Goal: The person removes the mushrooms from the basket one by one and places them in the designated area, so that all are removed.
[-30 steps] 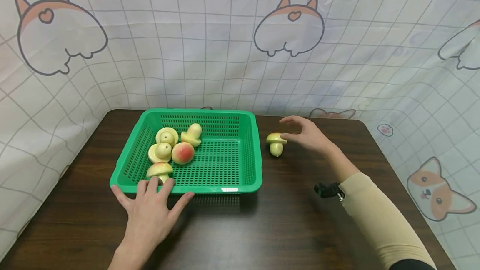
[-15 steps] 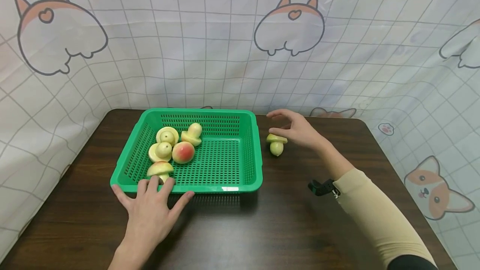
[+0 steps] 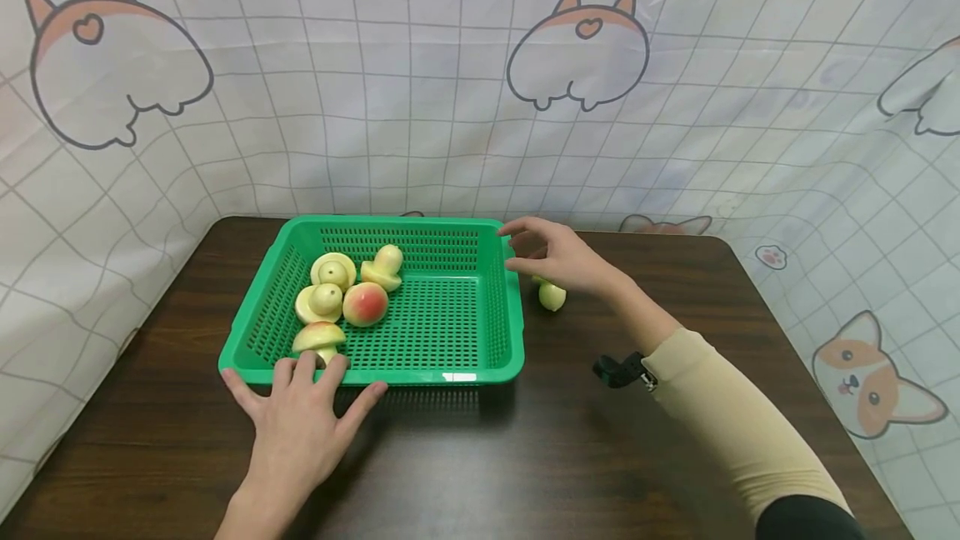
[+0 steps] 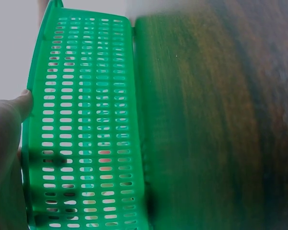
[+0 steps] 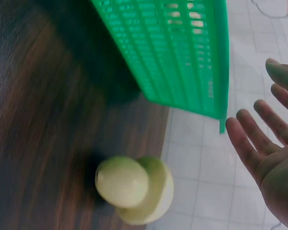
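Observation:
A green plastic basket [image 3: 480,377] stands on the dark wooden table. My left hand [image 3: 300,423] holds its near rim, fingers hooked over the edge and thumb [image 4: 24,103] against it in the left wrist view. Inside, toward the left, lie several toy mushrooms [image 3: 382,269] in pale yellow, and a rounded red-and-cream piece [image 3: 366,305]. My right hand [image 3: 562,257] hovers at the basket's right rim, fingers loosely bent and holding nothing. Below it another toy mushroom [image 5: 122,182] lies on the table, its cap mostly hidden by the hand in the head view.
The table [image 3: 600,440] reaches back to a white grid-patterned cloth [image 3: 450,107] with cartoon dogs. A black strap-like device [image 3: 626,370] hangs by the right sleeve [image 3: 735,415].
My right hand has moved left from beside the loose toy mushroom, passing over it to the basket's right rim. That mushroom stays on the table. My left hand keeps its place on the basket.

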A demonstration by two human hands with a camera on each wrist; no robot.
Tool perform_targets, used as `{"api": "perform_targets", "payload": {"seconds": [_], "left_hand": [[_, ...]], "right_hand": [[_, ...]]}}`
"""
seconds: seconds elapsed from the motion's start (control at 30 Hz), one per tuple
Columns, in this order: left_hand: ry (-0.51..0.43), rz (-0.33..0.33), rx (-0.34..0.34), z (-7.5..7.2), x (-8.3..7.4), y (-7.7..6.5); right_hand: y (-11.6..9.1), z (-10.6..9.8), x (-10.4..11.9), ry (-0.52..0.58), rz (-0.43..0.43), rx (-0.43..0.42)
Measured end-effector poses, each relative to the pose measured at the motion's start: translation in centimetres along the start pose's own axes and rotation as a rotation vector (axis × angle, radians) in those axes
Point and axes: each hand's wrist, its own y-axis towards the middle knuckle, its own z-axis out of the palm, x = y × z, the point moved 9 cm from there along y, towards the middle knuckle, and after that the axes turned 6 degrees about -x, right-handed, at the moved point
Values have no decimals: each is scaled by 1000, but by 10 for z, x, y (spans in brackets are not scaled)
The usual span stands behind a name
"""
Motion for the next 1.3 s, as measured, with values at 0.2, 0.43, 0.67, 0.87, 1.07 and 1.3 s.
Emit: {"api": "perform_targets", "payload": {"seconds": [0.2, 0.43, 0.67, 0.87, 1.07, 1.3], "left_hand": [[6, 9, -6, 0, 0, 0], [6, 7, 0, 0, 0, 0], [5, 5, 6, 0, 0, 0], [13, 17, -3, -2, -1, 0], [16, 22, 2, -3, -1, 1], [12, 28, -4, -4, -1, 1]], "right_hand": [[6, 19, 16, 29, -42, 38], [16, 38, 27, 4, -90, 74], [19, 64, 37, 22, -92, 151], [22, 85, 46, 40, -111, 203], [26, 106, 55, 14, -144, 270], [27, 123, 65, -40, -169, 331]]}}
